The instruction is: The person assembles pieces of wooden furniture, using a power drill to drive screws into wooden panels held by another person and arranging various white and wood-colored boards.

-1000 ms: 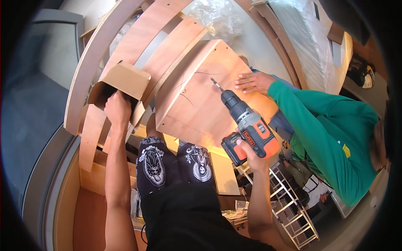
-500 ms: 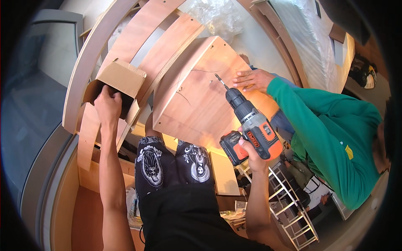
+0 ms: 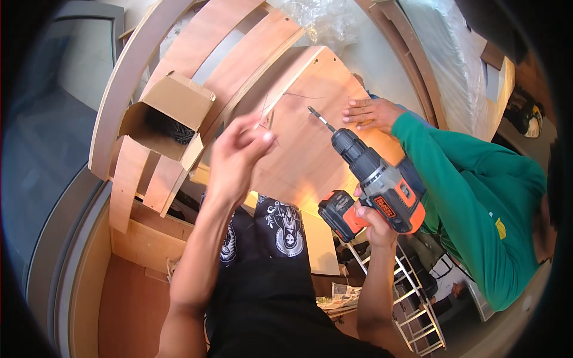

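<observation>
My right hand [image 3: 377, 225] grips an orange and black cordless drill [image 3: 382, 185] by its handle, bit pointing up and to the left over a plywood panel [image 3: 310, 143]. Over the panel's left edge hovers my left hand [image 3: 236, 155], smeared by motion. Its thumb and fingertips are brought together around something small that I cannot make out. To the left, an opened cardboard box [image 3: 179, 98] rests tilted on curved wooden slats, with dark screws [image 3: 173, 128] inside. A co-worker's hand [image 3: 373, 113] lies flat on the panel's right side, just past the drill bit.
Curved plywood slats [image 3: 206, 39] frame the upper left. The co-worker's green sleeve [image 3: 453, 173] fills the right. A metal ladder [image 3: 418, 298] lies lower right, plastic-wrapped boards [image 3: 444, 53] stand upper right, and a grey-framed glass panel [image 3: 54, 149] is far left.
My left hand has come out of the cardboard box and moved right, over the panel's edge. The drill has shifted slightly right. The co-worker's hand stays on the panel.
</observation>
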Demonstrator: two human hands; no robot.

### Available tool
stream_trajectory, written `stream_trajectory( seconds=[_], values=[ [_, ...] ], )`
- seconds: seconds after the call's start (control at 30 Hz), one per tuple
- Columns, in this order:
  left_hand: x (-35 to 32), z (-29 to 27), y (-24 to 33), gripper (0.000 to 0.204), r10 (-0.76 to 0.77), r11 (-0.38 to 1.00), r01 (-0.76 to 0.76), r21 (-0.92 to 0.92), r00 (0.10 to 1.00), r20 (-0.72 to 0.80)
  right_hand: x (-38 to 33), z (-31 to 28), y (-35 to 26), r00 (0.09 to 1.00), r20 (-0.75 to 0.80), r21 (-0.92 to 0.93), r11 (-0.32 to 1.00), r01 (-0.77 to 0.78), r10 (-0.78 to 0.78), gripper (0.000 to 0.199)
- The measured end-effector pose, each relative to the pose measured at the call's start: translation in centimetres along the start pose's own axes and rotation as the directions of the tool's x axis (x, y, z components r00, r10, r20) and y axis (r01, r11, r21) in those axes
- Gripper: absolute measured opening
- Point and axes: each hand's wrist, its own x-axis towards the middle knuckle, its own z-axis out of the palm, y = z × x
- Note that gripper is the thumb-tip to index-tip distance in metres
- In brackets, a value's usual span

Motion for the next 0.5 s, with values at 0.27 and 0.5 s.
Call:
stream_trajectory(
  seconds=[0.27, 0.5],
  values=[
    [4.3, 5.2, -1.6, 0.021, -0.222, 0.666, 0.323, -0.673, 0.946, 0.235, 0.0, 0.7, -1.5, 1.0, 0.005, -0.07, 0.997, 0.016, -0.016, 0.089],
    [5.6, 5.9, -2.2, 0.021, -0.234, 0.457, 0.389, -0.8, 0.92, 0.314, 0.5, 0.8, -2.1, 0.999, -0.036, 0.033, 0.999, 0.012, -0.011, 0.092]
  ],
)
